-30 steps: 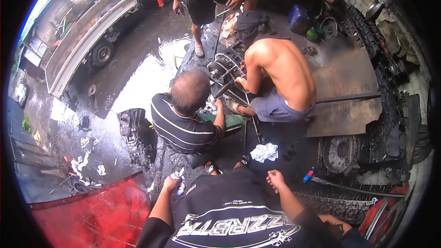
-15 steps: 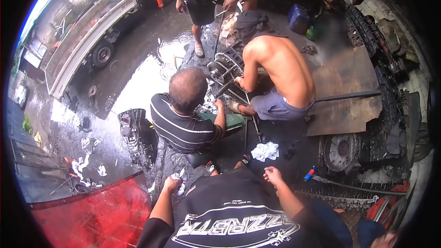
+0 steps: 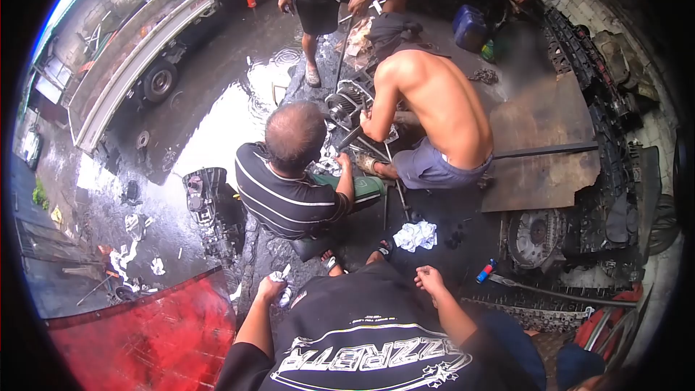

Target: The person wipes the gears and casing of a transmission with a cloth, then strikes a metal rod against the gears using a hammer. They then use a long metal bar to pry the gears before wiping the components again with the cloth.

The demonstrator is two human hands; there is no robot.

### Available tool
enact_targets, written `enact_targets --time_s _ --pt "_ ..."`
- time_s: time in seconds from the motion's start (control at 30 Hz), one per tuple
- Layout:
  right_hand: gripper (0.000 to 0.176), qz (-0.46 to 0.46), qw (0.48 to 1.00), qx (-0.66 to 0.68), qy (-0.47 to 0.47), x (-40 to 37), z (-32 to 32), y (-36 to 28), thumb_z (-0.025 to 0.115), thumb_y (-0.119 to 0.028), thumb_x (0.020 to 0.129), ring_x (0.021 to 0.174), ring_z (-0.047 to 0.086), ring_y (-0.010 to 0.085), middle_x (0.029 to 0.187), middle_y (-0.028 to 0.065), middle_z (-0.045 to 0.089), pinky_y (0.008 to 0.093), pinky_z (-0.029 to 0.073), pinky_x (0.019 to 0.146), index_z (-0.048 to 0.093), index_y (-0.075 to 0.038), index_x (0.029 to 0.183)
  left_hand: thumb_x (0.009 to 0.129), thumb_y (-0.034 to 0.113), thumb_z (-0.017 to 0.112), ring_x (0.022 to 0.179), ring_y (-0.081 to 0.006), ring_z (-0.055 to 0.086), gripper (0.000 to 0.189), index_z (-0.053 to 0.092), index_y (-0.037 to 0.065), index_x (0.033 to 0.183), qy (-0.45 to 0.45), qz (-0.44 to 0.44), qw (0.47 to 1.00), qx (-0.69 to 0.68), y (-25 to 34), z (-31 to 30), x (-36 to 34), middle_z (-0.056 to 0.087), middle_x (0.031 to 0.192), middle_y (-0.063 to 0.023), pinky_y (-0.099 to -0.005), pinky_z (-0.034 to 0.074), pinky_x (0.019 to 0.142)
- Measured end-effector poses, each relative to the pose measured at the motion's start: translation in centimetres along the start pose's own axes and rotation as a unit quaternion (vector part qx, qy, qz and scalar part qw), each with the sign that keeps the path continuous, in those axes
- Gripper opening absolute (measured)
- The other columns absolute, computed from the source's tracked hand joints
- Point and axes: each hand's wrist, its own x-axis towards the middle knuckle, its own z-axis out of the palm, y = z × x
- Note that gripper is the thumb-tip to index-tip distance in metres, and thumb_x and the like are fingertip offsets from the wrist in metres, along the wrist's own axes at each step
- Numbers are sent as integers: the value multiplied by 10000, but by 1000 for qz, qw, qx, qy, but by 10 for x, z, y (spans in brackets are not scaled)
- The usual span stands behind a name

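Note:
My left hand (image 3: pixel 270 289) is closed around a crumpled white rag (image 3: pixel 285 295), whose ends stick out above and below the fingers. My right hand (image 3: pixel 430 279) hangs in front of my body with its fingers curled in, and nothing shows in it. Ahead of that hand, a bunched white cloth (image 3: pixel 415 236) lies on the dark ground. Beyond it, a person in a striped shirt (image 3: pixel 286 192) and a shirtless person (image 3: pixel 441 105) crouch at a greasy gear assembly (image 3: pixel 346 103). The shirtless person's hand is at a dark bar there.
A standing person (image 3: pixel 318 0) is at the far side. A gearbox (image 3: pixel 210 210) lies at left, near a red sheet (image 3: pixel 145 333). On the right are a rusty metal plate (image 3: pixel 543 145), a flywheel (image 3: pixel 534 237) and a long-handled tool (image 3: pixel 557 291). A truck (image 3: pixel 137 51) stands at back left.
The shirtless person's hand has moved up and left, nearer the gears. My two hands stay almost where they were, the left with the rag.

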Motion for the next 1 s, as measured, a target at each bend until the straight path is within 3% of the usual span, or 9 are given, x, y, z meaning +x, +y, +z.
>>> enact_targets --time_s 0.13,0.23,0.43,0.53,0.63,0.73,0.83,0.93,1.0 --pt "192 -20 1000 -4 -7 8 3 -9 514 -142 967 658 611 94 852 38 670 248 493 580 605 -79 1125 744 367 654 970 -337 663 399 693 39 968 0 -7 1000 7 2 -2 5 690 998 -198 -411 509 832" --pt "194 -29 999 -12 -11 9 3 -13 507 -137 969 658 616 97 860 40 673 248 499 577 604 -81 1127 830 275 606 869 -313 651 191 689 111 881 41 -30 999 2 12 -2 0 670 912 -139 -404 513 773" --pt "182 -13 1000 -17 -2 7 -1 -9 524 -139 966 610 599 83 827 29 670 237 478 531 611 -82 1116 744 365 657 978 -353 658 389 697 49 968 11 -21 1000 -9 20 -8 -6 688 1007 -203 -424 510 840" --pt "189 1 1000 -27 -3 3 -4 -10 519 -160 964 626 601 76 822 16 672 243 481 539 612 -102 1118 823 279 607 902 -312 641 240 663 59 900 27 -14 999 -17 18 0 -6 667 926 -153 -389 493 787" --pt "197 6 999 -34 -4 0 -6 -9 511 -176 963 641 602 72 828 7 674 245 482 549 613 -119 1121 820 267 602 896 -311 640 234 657 53 897 37 44 997 43 1 14 5 670 918 -141 -390 489 787" --pt "199 2 999 -32 -4 0 -5 -6 509 -176 963 637 598 70 829 7 675 243 478 546 612 -117 1123 768 365 624 999 -362 651 375 685 62 980 10 -32 999 -34 10 6 1 686 1018 -205 -436 508 844" --pt "202 -5 1000 -28 -8 4 -5 -6 509 -172 962 641 601 71 834 12 675 242 479 545 610 -112 1127 767 372 623 1014 -366 647 392 687 59 994 -3 -88 992 -90 52 -26 -23 684 1031 -210 -429 508 852" --pt "182 -5 1000 -19 -2 5 -5 -10 529 -161 964 603 592 73 815 18 670 233 469 518 613 -91 1110 762 379 627 1017 -367 646 408 692 52 997 -5 -103 994 -26 59 -31 -21 683 1037 -211 -420 509 856" --pt "171 -7 1000 -13 2 4 -3 -13 540 -155 964 583 587 72 802 18 666 227 464 504 616 -82 1099 756 385 636 1018 -362 647 420 695 47 998 -1 -53 999 -10 27 -10 -2 681 1040 -214 -418 508 860"
